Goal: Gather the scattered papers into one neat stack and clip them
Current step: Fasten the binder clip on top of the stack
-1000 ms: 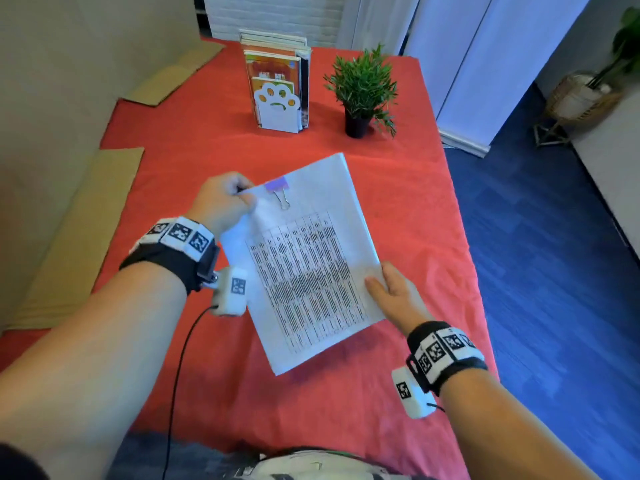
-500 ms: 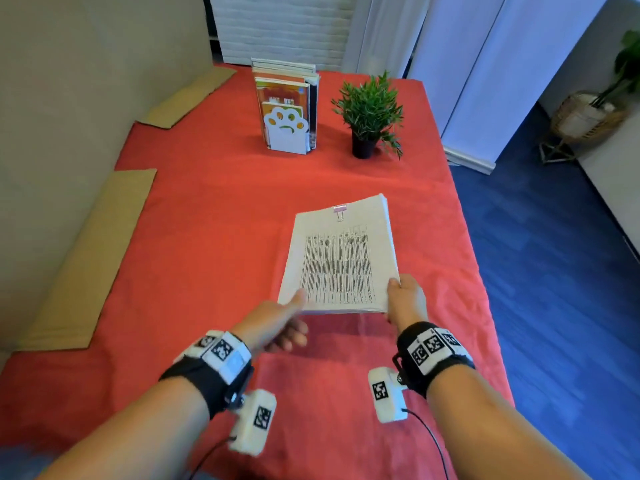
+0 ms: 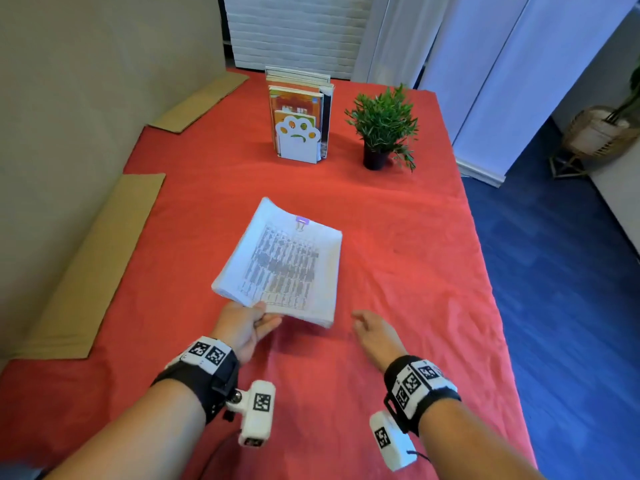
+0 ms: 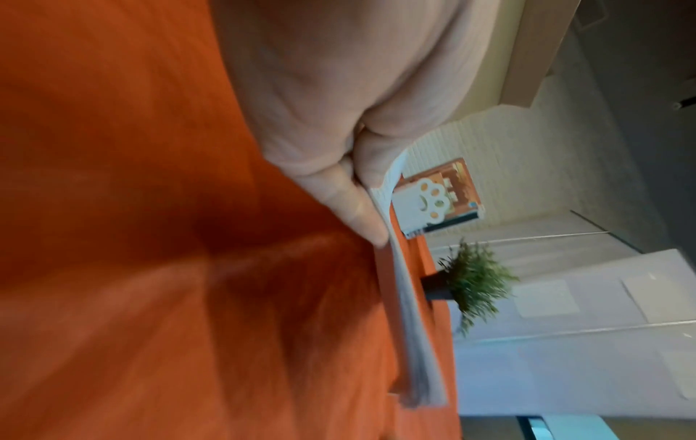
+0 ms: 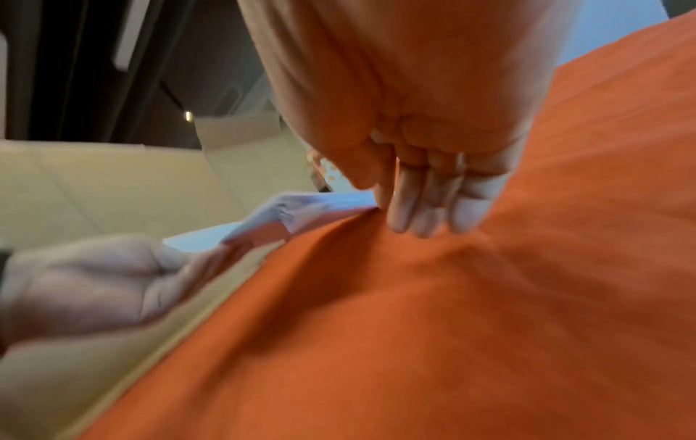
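Observation:
The stack of printed papers (image 3: 284,265) lies in the middle of the red tablecloth (image 3: 398,271), with a purple binder clip (image 3: 302,221) on its far edge. My left hand (image 3: 265,313) pinches the stack's near-left corner, thumb on top, and that side is raised off the cloth. In the left wrist view the fingers (image 4: 361,208) clamp the sheets' edge (image 4: 410,312). My right hand (image 3: 363,318) hovers just right of the stack, holding nothing. Its fingers (image 5: 421,208) hang relaxed over the cloth, beside the paper stack (image 5: 301,208).
A paw-shaped bookend with books (image 3: 299,133) and a small potted plant (image 3: 381,129) stand at the far side. Cardboard sheets (image 3: 86,265) lie along the left wall. The table's right edge drops to a blue floor (image 3: 554,271).
The stack was set down flat. My left hand left the clip end and took hold of the near-left corner. My right hand let go of the near-right corner and drew off to the right.

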Demonstrator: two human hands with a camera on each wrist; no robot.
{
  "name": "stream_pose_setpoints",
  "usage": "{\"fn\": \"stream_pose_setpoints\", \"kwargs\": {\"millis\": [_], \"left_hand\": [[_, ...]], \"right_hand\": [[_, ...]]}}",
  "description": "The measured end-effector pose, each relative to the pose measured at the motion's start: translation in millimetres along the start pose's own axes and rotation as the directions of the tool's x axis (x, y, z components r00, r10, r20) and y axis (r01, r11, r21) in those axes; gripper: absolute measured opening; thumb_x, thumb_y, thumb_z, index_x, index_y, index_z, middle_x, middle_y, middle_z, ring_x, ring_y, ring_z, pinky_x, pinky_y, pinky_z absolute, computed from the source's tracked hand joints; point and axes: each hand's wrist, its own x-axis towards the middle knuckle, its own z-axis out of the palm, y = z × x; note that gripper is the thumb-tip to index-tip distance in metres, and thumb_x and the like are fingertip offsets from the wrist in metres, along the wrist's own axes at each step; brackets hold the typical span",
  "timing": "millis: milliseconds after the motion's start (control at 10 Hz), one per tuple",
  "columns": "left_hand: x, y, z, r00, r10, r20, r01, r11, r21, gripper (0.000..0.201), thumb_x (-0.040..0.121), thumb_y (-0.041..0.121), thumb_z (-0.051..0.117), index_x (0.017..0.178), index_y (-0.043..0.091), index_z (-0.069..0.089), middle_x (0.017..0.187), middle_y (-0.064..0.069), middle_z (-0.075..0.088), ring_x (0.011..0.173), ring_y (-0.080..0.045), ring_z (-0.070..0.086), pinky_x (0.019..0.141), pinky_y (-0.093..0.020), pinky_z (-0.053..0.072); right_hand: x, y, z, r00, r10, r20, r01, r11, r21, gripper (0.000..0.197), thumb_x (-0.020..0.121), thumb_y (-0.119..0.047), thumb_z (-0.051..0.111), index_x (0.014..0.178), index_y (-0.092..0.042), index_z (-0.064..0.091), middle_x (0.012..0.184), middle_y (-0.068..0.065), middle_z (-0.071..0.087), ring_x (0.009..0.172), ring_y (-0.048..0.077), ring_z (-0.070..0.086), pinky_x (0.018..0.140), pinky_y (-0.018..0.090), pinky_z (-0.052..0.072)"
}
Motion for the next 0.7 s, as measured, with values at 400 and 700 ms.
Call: {"fn": "stream_pose_setpoints", "kwargs": {"millis": [400, 700], "left_hand": [[81, 51, -17, 0.988, 0.034, -0.149, -0.033, 0.999, 0.015, 0.039, 0.096, -0.002, 0.040, 0.134, 0.007, 0.043, 0.123, -0.020, 0.060, 0.068, -0.022, 0.069, 0.049, -0.025, 0.058], [95, 71, -22, 0.951, 0.216, -0.223, 0.052, 0.599, 0.799, 0.035, 0.095, 0.030, 0.045, 0.121, 0.009, 0.056, 0.128, -0.008, 0.060, 0.118, -0.027, 0.057, 0.096, -0.033, 0.047]], "right_hand": [[-7, 41, 11, 0.995, -0.009, 0.096, 0.042, 0.938, -0.344, 0.035, 0.089, -0.019, 0.048, 0.121, -0.023, 0.061, 0.106, -0.011, 0.036, 0.117, 0.021, 0.046, 0.106, 0.030, 0.037], [-24, 27, -10, 0.973, -0.027, 0.229, 0.102, 0.941, -0.324, 0.041, 0.094, -0.021, 0.045, 0.135, -0.024, 0.050, 0.129, 0.002, 0.044, 0.131, 0.017, 0.043, 0.107, 0.014, 0.024]]}}
